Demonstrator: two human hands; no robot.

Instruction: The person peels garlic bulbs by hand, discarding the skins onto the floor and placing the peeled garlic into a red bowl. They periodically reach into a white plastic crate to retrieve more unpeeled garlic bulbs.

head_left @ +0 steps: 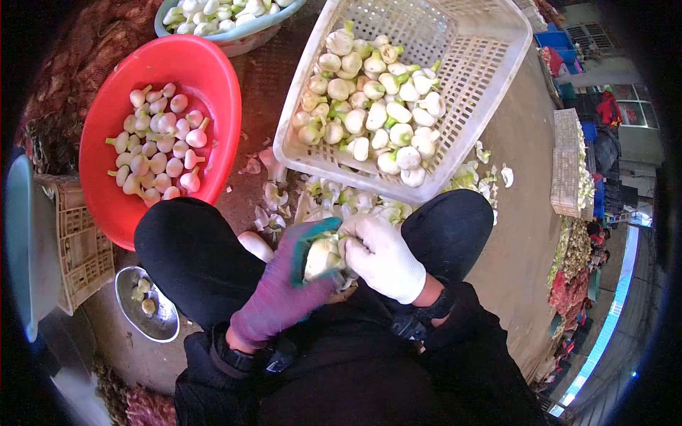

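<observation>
Nearest the lens: black sleeves and two black-clad knees, the person crouched low with both hands meeting between them. Left hand (284,284), in a purple glove with teal fingertips, is curled shut around a pale garlic bulb (321,257); the bulb sits in the cup of the palm, its long axis tilted up and slightly toward the right hand. Right hand (383,257), in a white glove, is closed on the bulb's upper right side, fingers bent over it and touching it (whether it pinches skin or stem I cannot tell, the glove hides it). Both hands equally near, wrists angled inward, forearms converging. Loose peelings (334,199) lie on the ground just beyond the hands. Farther out: a white basket (469,64) of bulbs, tilted, ahead; a red basin (206,78) of pinkish peeled bulbs to the left.
</observation>
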